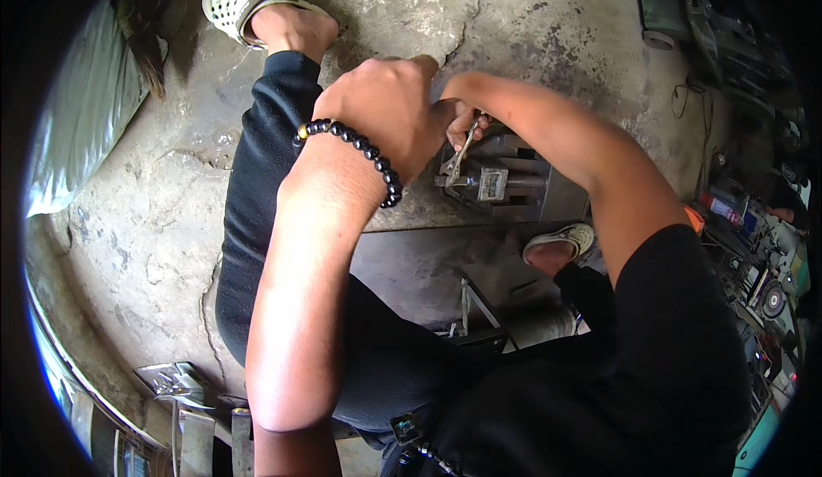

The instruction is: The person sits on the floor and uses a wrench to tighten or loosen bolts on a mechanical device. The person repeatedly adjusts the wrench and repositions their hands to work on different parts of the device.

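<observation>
My left hand [377,109], with a black bead bracelet [360,145] at its wrist, is closed, its back toward me. What its fingers grip is hidden, and it covers much of my right hand. Curled fingers of what appears to be my right hand [464,128] close around a metal wrench [456,165]. The wrench slants down to a small part at the left end of a bench vise [522,181]. On the vise sits a square metal block [492,184], right beside the wrench head.
The vise is on a low metal surface [402,259] between my feet. My clog [229,2] rests on the stained concrete floor [394,14]; the other clog [565,241] is below the vise. Tools and clutter [762,280] line the right side. A silvery sheet [86,117] hangs at left.
</observation>
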`<control>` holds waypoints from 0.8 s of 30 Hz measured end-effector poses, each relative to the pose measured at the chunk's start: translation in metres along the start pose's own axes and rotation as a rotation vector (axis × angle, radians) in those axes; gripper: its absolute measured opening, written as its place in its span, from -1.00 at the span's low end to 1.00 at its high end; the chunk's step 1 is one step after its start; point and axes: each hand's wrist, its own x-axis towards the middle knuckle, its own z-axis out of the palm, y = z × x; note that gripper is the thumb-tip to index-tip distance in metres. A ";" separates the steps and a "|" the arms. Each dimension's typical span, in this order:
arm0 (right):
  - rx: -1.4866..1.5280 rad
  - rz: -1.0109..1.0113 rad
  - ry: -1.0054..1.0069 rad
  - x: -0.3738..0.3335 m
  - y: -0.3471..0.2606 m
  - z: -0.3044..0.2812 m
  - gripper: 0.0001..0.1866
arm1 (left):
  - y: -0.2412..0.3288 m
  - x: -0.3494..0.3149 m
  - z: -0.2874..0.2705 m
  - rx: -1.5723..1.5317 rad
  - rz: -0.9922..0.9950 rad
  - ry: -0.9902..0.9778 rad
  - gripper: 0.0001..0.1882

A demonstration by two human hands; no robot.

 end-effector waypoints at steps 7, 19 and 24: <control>-0.196 -0.015 0.338 -0.010 -0.018 0.025 -0.87 | -0.001 0.006 -0.010 0.087 0.008 -0.032 -0.55; 1.135 0.127 1.430 0.109 -0.122 0.256 -0.88 | 0.011 0.005 0.028 0.086 0.012 -0.234 -0.49; 1.182 0.340 1.290 0.162 -0.128 0.217 -0.84 | 0.019 0.009 0.034 0.058 0.019 -0.214 -0.50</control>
